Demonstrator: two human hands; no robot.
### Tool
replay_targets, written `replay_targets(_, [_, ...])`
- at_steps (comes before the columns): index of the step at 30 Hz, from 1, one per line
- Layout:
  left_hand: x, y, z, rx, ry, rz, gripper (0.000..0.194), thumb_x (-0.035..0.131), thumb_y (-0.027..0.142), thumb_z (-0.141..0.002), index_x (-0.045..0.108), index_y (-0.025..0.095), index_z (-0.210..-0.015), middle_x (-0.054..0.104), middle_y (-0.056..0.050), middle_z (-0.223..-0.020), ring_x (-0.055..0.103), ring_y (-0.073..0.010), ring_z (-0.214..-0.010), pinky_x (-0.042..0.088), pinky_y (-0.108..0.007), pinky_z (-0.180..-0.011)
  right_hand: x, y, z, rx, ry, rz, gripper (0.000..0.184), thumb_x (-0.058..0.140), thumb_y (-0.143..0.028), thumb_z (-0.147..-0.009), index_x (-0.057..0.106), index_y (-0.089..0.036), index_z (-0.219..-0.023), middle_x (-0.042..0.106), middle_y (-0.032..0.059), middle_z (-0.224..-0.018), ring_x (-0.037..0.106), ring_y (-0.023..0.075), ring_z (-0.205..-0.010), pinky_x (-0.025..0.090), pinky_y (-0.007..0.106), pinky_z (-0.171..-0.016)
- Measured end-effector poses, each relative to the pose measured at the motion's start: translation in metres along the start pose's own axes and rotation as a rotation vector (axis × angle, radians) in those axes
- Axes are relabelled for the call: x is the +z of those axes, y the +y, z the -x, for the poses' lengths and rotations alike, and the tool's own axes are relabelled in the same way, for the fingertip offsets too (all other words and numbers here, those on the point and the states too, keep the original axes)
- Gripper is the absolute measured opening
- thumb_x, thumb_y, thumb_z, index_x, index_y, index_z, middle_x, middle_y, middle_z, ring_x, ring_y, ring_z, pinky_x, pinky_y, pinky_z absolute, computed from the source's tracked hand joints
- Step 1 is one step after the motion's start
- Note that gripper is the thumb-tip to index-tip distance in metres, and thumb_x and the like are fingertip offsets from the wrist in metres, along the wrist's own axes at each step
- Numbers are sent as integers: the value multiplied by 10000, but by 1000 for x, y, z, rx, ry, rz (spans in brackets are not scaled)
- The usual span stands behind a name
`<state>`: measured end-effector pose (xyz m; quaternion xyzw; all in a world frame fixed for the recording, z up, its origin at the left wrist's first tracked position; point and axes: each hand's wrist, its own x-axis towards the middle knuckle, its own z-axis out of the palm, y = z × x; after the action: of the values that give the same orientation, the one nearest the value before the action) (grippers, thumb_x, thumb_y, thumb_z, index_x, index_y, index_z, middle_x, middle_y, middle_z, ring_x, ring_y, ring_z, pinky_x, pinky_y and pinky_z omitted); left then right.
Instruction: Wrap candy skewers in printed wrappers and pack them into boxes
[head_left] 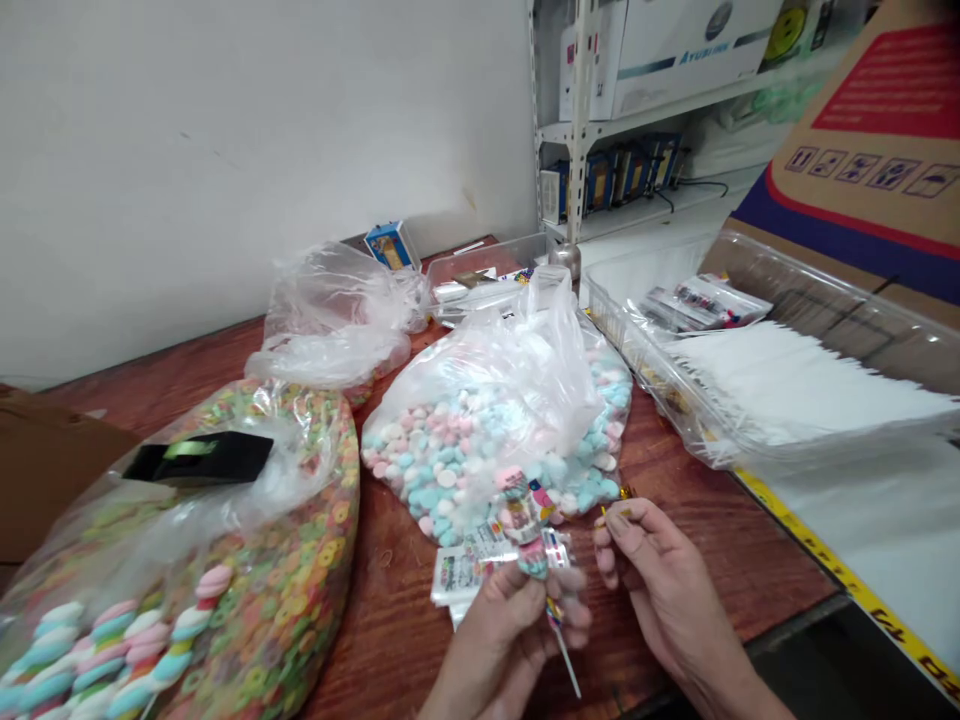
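The left grip (495, 640) and the right grip (664, 585) are bare skin, with slim, tapering fingers (619, 530), short nails and fine creases across the knuckles. Behind each grip, a bare wrist and forearm (731, 675) run down to the lower edge of the view, smooth as far as they show.

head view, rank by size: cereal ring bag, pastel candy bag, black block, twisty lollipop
Largest: cereal ring bag, though its nearness to the camera leaves it unsure against the pastel candy bag. Smallest: black block and twisty lollipop, too alike to rank.
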<state>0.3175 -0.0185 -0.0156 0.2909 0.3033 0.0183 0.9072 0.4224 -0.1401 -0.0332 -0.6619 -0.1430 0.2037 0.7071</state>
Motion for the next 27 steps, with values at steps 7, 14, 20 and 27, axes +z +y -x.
replay_targets(7, [13,-1,-6,197,43,17,160,722,282,-757,733,142,-832,688,-79,-779,627,-177,-708,484,-303,-727,13,10,16,192,-189,-218,229,646,-398,-860,573,-194,-787,568,-30,-626,473,85,-502,349,175,-442])
replay_targets(14, [0,10,-2,335,173,-294,159,714,305,-756,729,148,-777,682,-43,-744,577,-168,-710,447,-268,-725,0,16,16,-327,-397,438,133,484,-199,-936,607,-226,-894,609,14,-832,579,159,-764,429,247,-697])
replay_targets(20, [-6,25,-4,639,394,-924,149,598,275,-840,693,199,-755,617,-32,-727,517,-190,-720,395,-264,-675,3,5,18,-370,-102,245,99,549,-195,-905,625,-251,-932,614,11,-898,585,166,-853,451,220,-773])
replay_targets(27, [-5,11,-18,869,388,-1444,220,452,17,-801,584,190,-772,553,-48,-833,517,-184,-749,401,-279,-654,52,21,16,115,-156,-214,226,666,-394,-829,635,-180,-761,606,2,-706,537,147,-658,445,209,-605])
